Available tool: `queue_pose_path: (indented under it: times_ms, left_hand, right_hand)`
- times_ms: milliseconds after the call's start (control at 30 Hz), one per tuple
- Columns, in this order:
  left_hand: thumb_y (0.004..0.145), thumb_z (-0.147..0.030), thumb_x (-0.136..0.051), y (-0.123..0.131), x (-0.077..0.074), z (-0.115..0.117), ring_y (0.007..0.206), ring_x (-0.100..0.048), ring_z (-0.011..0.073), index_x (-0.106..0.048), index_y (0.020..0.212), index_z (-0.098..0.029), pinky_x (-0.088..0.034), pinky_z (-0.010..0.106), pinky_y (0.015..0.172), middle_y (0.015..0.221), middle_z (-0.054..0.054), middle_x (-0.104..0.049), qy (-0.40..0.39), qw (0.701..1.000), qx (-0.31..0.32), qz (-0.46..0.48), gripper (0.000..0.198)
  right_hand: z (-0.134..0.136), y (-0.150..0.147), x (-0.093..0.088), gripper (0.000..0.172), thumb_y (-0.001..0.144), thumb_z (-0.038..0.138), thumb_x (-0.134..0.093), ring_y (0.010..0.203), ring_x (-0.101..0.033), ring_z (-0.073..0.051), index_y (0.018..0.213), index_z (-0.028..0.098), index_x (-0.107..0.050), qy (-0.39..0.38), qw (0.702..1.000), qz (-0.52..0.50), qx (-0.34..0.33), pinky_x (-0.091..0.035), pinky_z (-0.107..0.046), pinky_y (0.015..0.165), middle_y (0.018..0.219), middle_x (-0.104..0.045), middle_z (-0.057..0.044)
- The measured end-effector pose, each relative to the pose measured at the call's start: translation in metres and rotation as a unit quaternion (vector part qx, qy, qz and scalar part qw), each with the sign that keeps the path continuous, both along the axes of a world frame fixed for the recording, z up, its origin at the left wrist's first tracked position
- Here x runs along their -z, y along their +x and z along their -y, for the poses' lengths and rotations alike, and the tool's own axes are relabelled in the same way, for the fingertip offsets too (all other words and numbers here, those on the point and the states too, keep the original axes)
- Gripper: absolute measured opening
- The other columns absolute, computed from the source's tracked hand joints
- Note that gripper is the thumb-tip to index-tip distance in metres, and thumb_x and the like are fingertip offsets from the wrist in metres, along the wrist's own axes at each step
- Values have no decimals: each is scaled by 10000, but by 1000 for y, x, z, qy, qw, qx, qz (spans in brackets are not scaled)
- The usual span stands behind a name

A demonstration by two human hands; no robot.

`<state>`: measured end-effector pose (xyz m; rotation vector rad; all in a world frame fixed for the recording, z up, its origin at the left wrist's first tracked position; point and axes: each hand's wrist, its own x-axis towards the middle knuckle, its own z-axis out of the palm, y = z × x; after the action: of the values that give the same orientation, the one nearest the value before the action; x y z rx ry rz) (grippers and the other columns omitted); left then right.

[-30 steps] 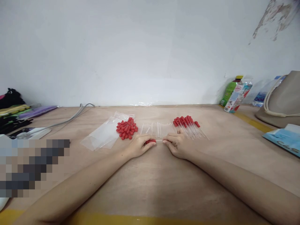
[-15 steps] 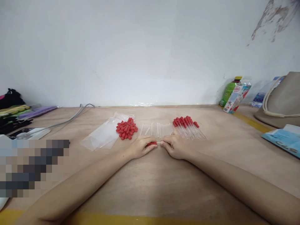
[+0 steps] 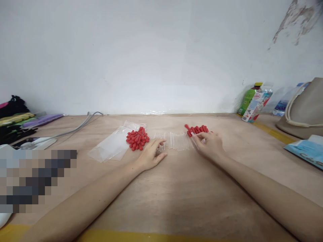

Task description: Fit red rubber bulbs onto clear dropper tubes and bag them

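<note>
My left hand (image 3: 151, 155) is open beside the pile of red rubber bulbs (image 3: 137, 138), thumb and fingers apart, nothing in it. Between my hands lies a row of clear thin tubes (image 3: 175, 140). My right hand (image 3: 210, 144) pinches a dropper (image 3: 187, 127), whose red bulb sticks out up and to the left; its tube is mostly hidden by the fingers. That hand is over the group of droppers with red bulbs (image 3: 203, 128), covering most of their tubes.
A clear plastic bag (image 3: 108, 143) lies left of the bulbs. At the right stand bottles (image 3: 256, 104), a beige bag (image 3: 302, 107) and a blue packet (image 3: 305, 151). A grey cable (image 3: 75, 127) and colourful packs (image 3: 42, 120) are at the left, near the wall (image 3: 161, 60).
My hands were together at the middle, with a red bulb and a tube between them. Now my left hand has let go, and my right hand has carried the dropper right to the finished group.
</note>
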<state>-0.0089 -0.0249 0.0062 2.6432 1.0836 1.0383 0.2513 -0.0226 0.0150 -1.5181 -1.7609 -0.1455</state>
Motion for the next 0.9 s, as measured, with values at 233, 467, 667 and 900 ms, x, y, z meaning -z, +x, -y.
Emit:
queue_pose_path:
  times_ms: [233,467,667,900]
  left_hand:
    - [772,-235,-556,2,-2,1,884,-526,192,-423,1147,-205,-447,337,775,963,55,-542,-2,1000,-13,-10,400]
    - [764,-241,-558,3,-2,1,885,-511,198,-430,1138,-209,-436,337,771,938,50,-533,1,999,-32,-10,396]
    - [757,-341,-579,4,-3,-1,850,-506,201,-455,1079,-185,-408,346,773,878,40,-540,49,995,-87,7,379]
    - [818,-252,-459,0,-14,-9,843,-501,220,-525,925,-186,-360,371,770,842,42,-584,81,971,-226,4,142]
  right_hand:
    - [-23,19,-2,280,729,419,-452,652,-536,-191,643,214,-623,-120,973,-54,192,-247,-384,790,604,-620,-23]
    - [-33,13,4,279,722,447,-449,687,-548,-202,682,221,-607,-146,972,-32,184,-235,-395,815,648,-620,-18]
    - [-25,3,5,255,733,423,-461,700,-548,-200,775,203,-582,-106,981,-23,161,-239,-389,798,703,-629,-28]
    - [-14,-19,8,297,763,394,-455,715,-542,-224,604,195,-607,-68,991,76,85,-231,-451,796,712,-649,-56]
